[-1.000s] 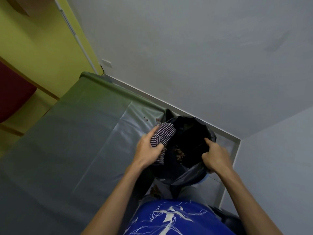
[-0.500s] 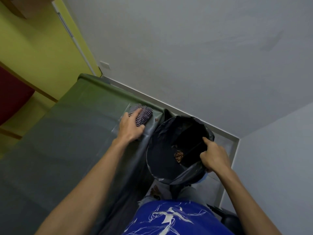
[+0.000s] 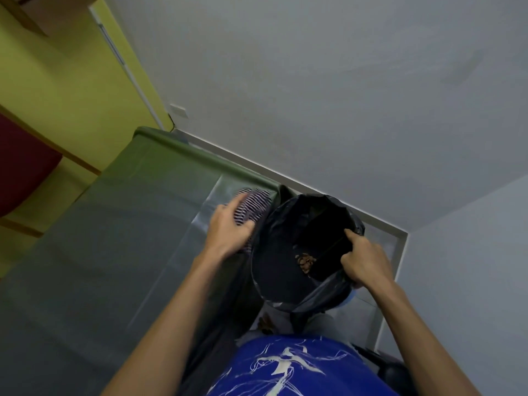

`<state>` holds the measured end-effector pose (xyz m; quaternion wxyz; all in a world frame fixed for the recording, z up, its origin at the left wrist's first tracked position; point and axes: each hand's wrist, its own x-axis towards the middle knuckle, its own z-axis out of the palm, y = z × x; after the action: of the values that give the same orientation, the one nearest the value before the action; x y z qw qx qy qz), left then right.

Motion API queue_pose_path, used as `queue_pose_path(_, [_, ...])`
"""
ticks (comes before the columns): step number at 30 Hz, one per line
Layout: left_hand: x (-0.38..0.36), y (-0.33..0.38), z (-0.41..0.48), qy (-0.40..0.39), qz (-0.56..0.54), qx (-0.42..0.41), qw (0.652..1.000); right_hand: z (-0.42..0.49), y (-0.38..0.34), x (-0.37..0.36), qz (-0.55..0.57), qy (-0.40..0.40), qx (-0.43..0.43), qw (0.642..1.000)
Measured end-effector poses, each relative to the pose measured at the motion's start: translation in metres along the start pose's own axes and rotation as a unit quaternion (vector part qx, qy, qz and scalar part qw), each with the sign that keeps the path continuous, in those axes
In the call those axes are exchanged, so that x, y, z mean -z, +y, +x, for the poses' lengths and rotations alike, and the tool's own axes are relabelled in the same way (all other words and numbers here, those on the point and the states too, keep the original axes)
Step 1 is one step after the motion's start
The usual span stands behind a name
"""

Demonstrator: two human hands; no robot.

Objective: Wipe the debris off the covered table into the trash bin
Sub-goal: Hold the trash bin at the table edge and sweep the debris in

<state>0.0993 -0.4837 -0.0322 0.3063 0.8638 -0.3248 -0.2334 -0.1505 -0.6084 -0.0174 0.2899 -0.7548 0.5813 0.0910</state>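
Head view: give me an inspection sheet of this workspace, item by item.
Surface: table under a grey-green cover, with a clear plastic strip near the bin edge.
Job's things: striped cloth at the table's edge beside the bin, which is lined with a black bag; brown debris lies inside.
Clutter: small brown bits on the floor below the bin.
Grippers: left hand presses the cloth; right hand grips the bin's rim.
Cables: nothing seen.
Surroundings: grey wall, yellow wall at left, wall socket.
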Motion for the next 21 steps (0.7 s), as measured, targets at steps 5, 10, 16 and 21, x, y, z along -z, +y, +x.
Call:
queue_pose_path(5, [-0.011,-0.003,0.007,0.056,0.105,0.091,0.989,-0.002,-0.002,-0.001,-0.003,-0.01,0.0,1.0])
queue_pose_path(10, [-0.048,0.005,-0.051,-0.059,0.123,-0.063,0.989,0.0,-0.004,0.002,0.005,-0.025,-0.01,1.0])
queue_pose_path(16, [-0.032,-0.005,-0.069,-0.096,-0.054,-0.022,0.994,0.002,-0.004,0.005,0.004,-0.02,-0.002,1.0])
queue_pose_path(21, [0.017,-0.027,-0.016,0.032,0.06,-0.019,0.998,0.0,-0.006,0.003,-0.008,-0.019,0.002,1.0])
